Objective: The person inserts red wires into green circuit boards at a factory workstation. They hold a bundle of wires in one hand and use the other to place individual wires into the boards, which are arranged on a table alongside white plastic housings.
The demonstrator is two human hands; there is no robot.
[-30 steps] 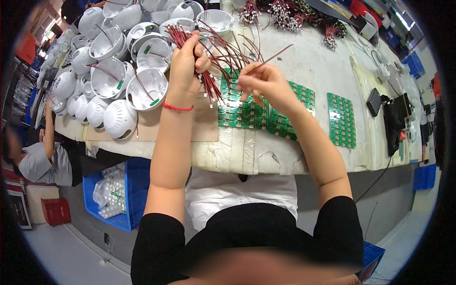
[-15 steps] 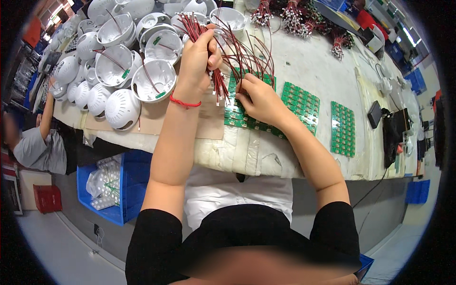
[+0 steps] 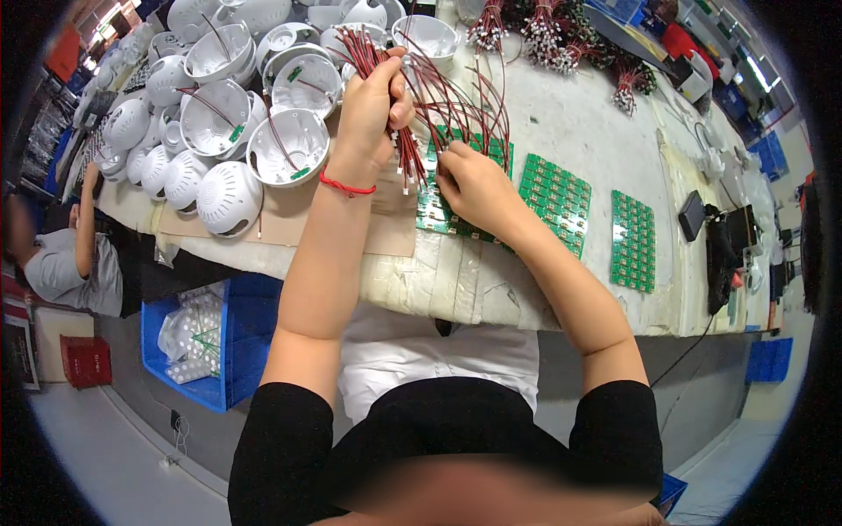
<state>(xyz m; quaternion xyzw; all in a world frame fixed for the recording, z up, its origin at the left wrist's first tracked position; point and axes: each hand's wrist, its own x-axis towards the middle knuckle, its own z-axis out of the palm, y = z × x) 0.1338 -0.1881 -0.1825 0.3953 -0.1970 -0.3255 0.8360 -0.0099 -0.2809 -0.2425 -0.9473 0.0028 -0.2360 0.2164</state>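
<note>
My left hand is closed round a bundle of thin red and black wires, whose small white plugs hang below the fist. More wires fan out in arcs from the bundle toward my right hand. That hand is closed in a pinch on wires at the near side of the fan, its fingertips partly hidden. Under it lies a green circuit board panel, partly covered by the hand and the wires. Just right of my wrist is a second green panel.
A third green panel lies farther right. White dome housings crowd the table's left side, some with wires inside. Wire bundles lie at the back. A blue bin stands below the table; a co-worker's arm shows far left.
My right hand has shifted slightly, its fingertips still at the wires. My left hand keeps its hold on the bundle. The whole view has moved a little.
</note>
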